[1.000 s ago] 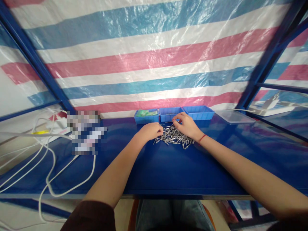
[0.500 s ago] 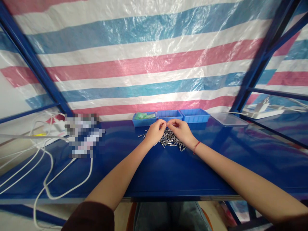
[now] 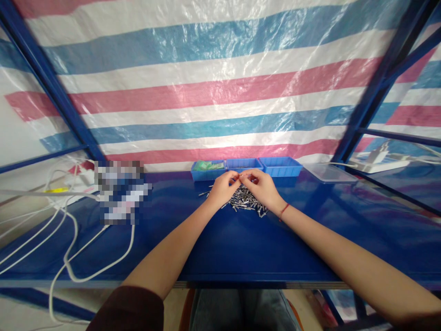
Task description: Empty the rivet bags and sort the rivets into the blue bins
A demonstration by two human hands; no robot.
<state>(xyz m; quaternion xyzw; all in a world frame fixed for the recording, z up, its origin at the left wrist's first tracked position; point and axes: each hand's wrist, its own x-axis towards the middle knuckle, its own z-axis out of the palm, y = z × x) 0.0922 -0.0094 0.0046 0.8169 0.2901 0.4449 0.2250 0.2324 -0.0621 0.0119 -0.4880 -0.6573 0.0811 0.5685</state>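
Note:
My left hand (image 3: pixel 224 187) and my right hand (image 3: pixel 257 185) meet fingertip to fingertip over a heap of small silvery metal pins (image 3: pixel 245 200). Both are closed in a pinch, thumbs against forefingers. Whatever lies between the fingertips is too small and too covered to make out. The heap spreads on the blue tabletop (image 3: pixel 227 248) under and between the hands, with a few loose pieces to the left of my left hand. A thin red cord (image 3: pixel 284 211) circles my right wrist.
Behind the hands stand a blue bin with green packets (image 3: pixel 208 173), a middle blue bin (image 3: pixel 244 162) with some metal pieces and a right-hand blue bin (image 3: pixel 281 167). A clear plastic lid (image 3: pixel 330 173) lies to their right. White cables (image 3: pixel 99 276) loop across the left side.
The fingertips have shifted slightly against each other, still pinched together above the heap. The whole view has moved a little; the pins and bins look the same.

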